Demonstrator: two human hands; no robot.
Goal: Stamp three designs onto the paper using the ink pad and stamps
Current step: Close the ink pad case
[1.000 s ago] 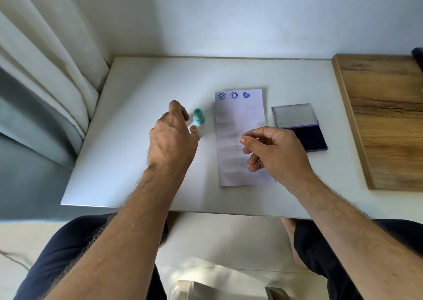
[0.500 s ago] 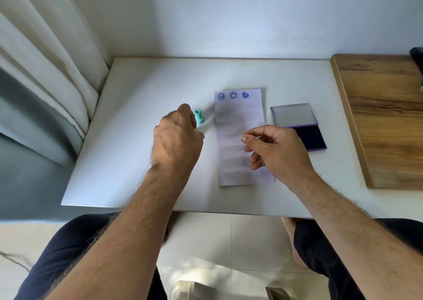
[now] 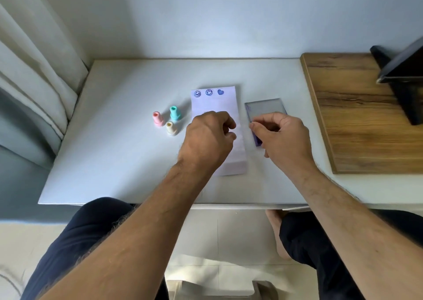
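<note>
The white paper [image 3: 215,104] lies mid-table with two smiley prints and a heart print along its far edge. Left of it stand a pink stamp [image 3: 157,118], a teal stamp [image 3: 175,113] and a cream stamp [image 3: 171,128], all upright and untouched. My left hand [image 3: 207,139] hovers over the paper's middle, fingers curled, with nothing in it. The ink pad [image 3: 258,140] sits right of the paper with its lid [image 3: 265,108] open. My right hand [image 3: 283,137] covers the pad's base, thumb and forefinger at its left edge; whether they grip it is unclear.
A wooden board [image 3: 366,121] lies at the right of the white table [image 3: 119,162], with a dark device on a stand [image 3: 402,75] on it. A curtain [image 3: 34,71] hangs at the left. The wall runs just behind the table.
My left hand has come off the stamps and moved right over the paper, uncovering the pink and cream stamps. My right hand has shifted from the paper to the ink pad.
</note>
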